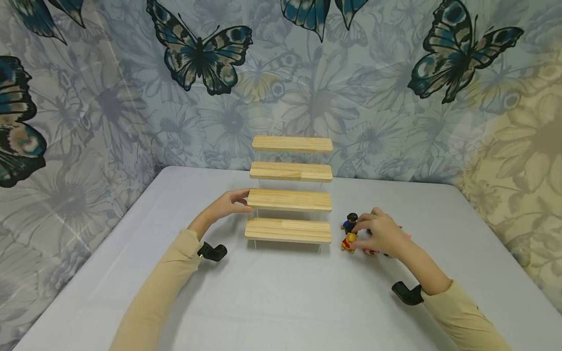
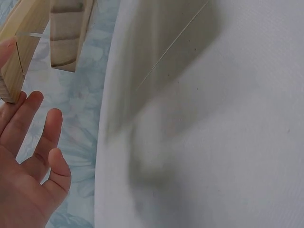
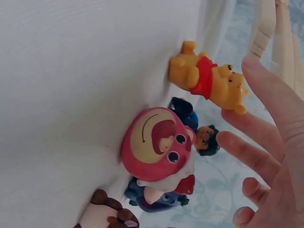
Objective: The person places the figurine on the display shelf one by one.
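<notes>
On the white table (image 1: 263, 302), we steady the stepped wooden rack (image 1: 291, 171) best with a light pinch: our left hand (image 1: 228, 204) has the end of one shelf (image 1: 290, 200) between thumb and fingers. Our right hand (image 1: 384, 234), half open with no firm hold visible, should close gently, clear of the pink bear figure (image 3: 154, 142). The yellow bear figure (image 3: 204, 78) is upright, its head between thumb and index fingertip; whether both touch it, we cannot tell.
</notes>
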`<state>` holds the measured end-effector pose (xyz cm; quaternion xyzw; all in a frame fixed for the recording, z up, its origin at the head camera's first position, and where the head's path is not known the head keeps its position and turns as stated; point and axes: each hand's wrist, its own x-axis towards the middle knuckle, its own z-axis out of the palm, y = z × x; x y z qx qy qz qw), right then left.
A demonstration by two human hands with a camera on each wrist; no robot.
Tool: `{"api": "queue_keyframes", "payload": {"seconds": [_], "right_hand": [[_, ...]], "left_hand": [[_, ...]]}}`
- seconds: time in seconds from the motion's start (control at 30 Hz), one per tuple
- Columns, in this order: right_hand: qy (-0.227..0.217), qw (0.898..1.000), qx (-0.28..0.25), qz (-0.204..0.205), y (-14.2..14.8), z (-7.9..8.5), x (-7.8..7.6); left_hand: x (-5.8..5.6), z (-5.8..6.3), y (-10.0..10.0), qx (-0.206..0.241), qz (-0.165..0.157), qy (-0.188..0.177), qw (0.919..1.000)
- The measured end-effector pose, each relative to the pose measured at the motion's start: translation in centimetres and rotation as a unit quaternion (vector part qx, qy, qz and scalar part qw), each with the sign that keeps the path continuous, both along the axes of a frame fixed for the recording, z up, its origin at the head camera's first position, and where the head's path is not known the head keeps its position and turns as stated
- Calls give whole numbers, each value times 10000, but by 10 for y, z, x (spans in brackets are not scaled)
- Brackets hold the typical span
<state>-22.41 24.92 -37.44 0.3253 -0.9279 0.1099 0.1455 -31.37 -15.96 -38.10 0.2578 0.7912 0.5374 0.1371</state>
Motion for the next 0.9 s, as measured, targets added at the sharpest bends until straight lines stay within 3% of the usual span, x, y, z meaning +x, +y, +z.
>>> {"api": "queue_keyframes", "payload": {"seconds": [0.3, 0.53, 0.6, 0.9], "right_hand": [[-393, 9989, -113, -216, 1, -4, 2], [-535, 9981, -199, -215, 2, -5, 3], [-536, 9981, -226, -201, 1, -4, 2], [-588, 9975, -341, -196, 0, -3, 1]], "left_hand": [[1, -4, 6, 240, 164, 10, 9996], [18, 7, 9, 451, -56, 273, 9986], [19, 5, 9, 541, -61, 272, 9981], [2, -16, 1, 586, -46, 403, 9975]]}}
